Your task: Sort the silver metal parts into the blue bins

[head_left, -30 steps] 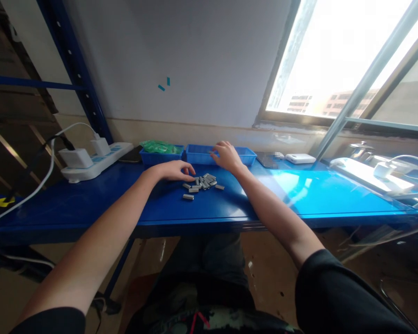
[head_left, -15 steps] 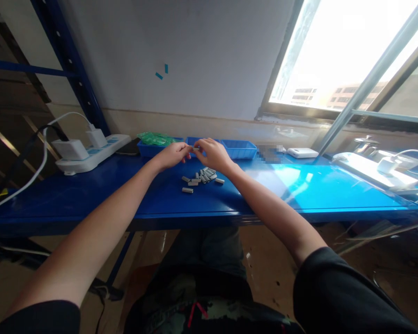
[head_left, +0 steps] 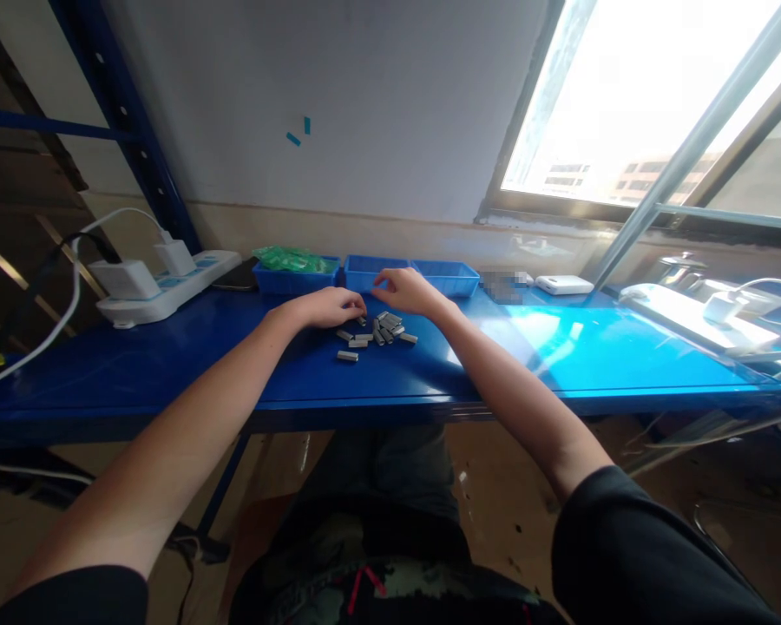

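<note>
My left hand [head_left: 331, 307] is low over the blue table, its fingers bent and pinched on a small grey metal piece [head_left: 362, 321] at the near left of a pile. Several similar short metal pieces [head_left: 389, 328] lie heaped together, with a few loose ones around them, such as the metal piece [head_left: 347, 356] nearest the table's front edge. My right hand [head_left: 404, 291] hovers behind the pile, in front of the middle blue bin [head_left: 359, 271]. Its fingers are bent, with a small gap to the thumb, and I see nothing between them.
A blue bin [head_left: 292, 282] with green plastic packets [head_left: 292, 259] stands at the back left, and another blue bin [head_left: 452, 279] at the back right. A white power strip [head_left: 169, 291] with cables lies at left. A white device [head_left: 564, 285] sits near the window.
My hands have parted from the metal piece they held together. My left hand has come down to a piece by the pile; my right hand has shifted slightly right and lower.
</note>
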